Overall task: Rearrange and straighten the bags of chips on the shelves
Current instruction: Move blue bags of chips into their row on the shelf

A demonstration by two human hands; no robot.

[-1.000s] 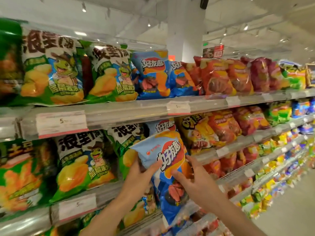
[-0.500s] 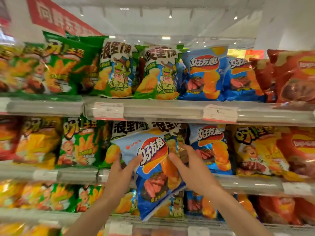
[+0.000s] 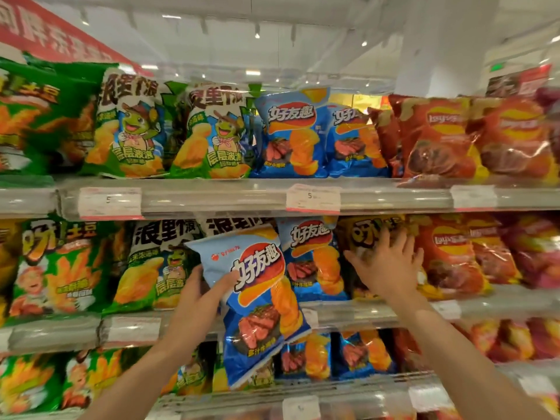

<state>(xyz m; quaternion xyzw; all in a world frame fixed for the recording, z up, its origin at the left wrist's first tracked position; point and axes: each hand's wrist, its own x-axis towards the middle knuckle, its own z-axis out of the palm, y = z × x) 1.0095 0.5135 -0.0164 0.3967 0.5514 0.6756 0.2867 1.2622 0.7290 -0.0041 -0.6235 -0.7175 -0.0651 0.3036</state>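
So compared to half a second back, the right hand has let go of the blue chip bag and now lies flat with fingers spread wide against the yellow bag on the middle shelf, right of the held bag. The left hand is the only one holding the blue chip bag now, thumb pinched over its left edge, bag tilted and hanging in front of the middle shelf. It covers most of a green-and-white bag behind it, and the left hand's fingers are tucked out of sight behind it. The far edges are pretty blurry, so those labels are unreadable. The packs are all glossy, crinkly, puffed foil pillows; the shelf fronts are clear plastic strips holding small paper price tags.
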